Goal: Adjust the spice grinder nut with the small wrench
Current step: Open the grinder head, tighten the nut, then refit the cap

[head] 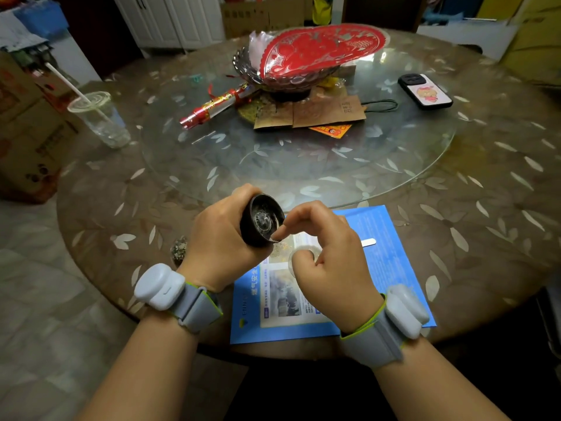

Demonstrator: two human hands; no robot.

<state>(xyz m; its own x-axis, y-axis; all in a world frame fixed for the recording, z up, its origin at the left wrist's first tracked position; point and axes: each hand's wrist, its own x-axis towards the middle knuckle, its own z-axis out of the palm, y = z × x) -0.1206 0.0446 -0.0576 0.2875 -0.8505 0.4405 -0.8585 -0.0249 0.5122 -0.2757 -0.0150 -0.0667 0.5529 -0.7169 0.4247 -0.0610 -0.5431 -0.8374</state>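
The left hand grips the black spice grinder, its fingers curled round the body, tilting the open underside toward the right hand. The right hand's index fingertip touches the grinder's rim at the lower edge; its other fingers are curled, and whether they hold the wrench cannot be told. Under both hands a blue leaflet lies on the surface. A pale flat strip lies on the leaflet just beyond the right hand.
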